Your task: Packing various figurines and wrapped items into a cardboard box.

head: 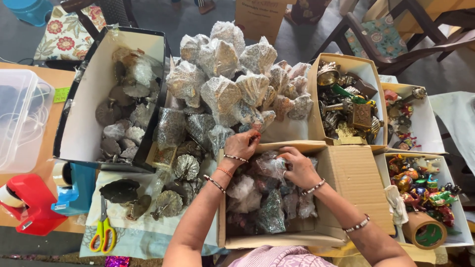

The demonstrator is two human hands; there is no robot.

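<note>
A plastic-wrapped ornament (271, 167) lies at the top of an open cardboard box (354, 173) full of similar wrapped pieces, and the right hand (297, 165) rests on it with fingers curled around the wrapping. The left hand (242, 143) hovers at the box's far edge, fingers pinched on something too small to tell. Beyond stands a heap of wrapped silver ornaments (232, 79); yellow scissors (103, 232) lie on the table (29, 74) to the left.

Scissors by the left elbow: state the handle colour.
Yellow and green handles on the scissors, clearest in the head view.
</note>
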